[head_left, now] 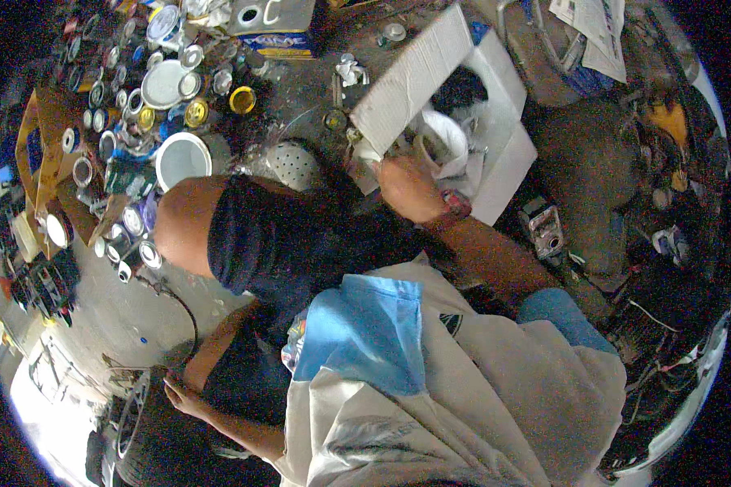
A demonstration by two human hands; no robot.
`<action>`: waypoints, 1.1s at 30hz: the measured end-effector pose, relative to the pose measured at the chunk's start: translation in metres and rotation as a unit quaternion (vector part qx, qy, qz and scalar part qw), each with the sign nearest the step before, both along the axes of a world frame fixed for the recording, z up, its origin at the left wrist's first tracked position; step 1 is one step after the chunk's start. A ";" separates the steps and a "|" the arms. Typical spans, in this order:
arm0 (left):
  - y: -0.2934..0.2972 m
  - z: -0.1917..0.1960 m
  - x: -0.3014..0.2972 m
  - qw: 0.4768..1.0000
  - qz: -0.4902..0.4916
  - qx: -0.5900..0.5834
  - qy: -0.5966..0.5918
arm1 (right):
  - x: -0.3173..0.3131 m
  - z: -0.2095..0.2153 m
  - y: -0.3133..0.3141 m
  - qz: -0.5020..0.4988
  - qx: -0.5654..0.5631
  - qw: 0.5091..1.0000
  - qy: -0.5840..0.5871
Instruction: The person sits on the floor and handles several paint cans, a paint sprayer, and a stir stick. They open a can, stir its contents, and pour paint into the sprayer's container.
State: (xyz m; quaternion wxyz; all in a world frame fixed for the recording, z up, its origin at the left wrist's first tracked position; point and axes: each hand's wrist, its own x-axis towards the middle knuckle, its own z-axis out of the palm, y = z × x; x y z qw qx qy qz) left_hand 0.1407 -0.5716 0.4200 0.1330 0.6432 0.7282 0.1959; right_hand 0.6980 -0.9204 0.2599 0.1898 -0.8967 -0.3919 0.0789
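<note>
Fingers of right hand (408, 188) reach into white cardboard box (503, 122), grip hidden

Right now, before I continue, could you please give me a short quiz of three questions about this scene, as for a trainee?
1. Multiple choice: the right hand, with a red band at its wrist, reaches into which thing?
A) the open white cardboard box
B) a yellow plastic bucket
C) a green glass bottle
2. True or false: the left hand rests among the round metal tins.
3. Fill in: the round metal tins lie to the person's ____ side.

Key:
1. A.
2. False. The left hand lies on the dark round wheel, low in the picture.
3. Left.
</note>
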 end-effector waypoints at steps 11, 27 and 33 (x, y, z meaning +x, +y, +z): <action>0.000 -0.003 0.005 0.997 -0.033 -0.049 -0.051 | 0.157 0.212 0.052 0.224 -0.133 0.957 -0.130; -0.006 -0.008 -0.015 0.987 0.026 -0.060 -0.149 | 0.071 0.131 0.021 0.027 -0.272 0.962 -0.014; -0.010 -0.012 -0.013 0.981 0.065 -0.047 -0.178 | -0.010 0.019 -0.011 0.073 -0.102 0.991 -0.050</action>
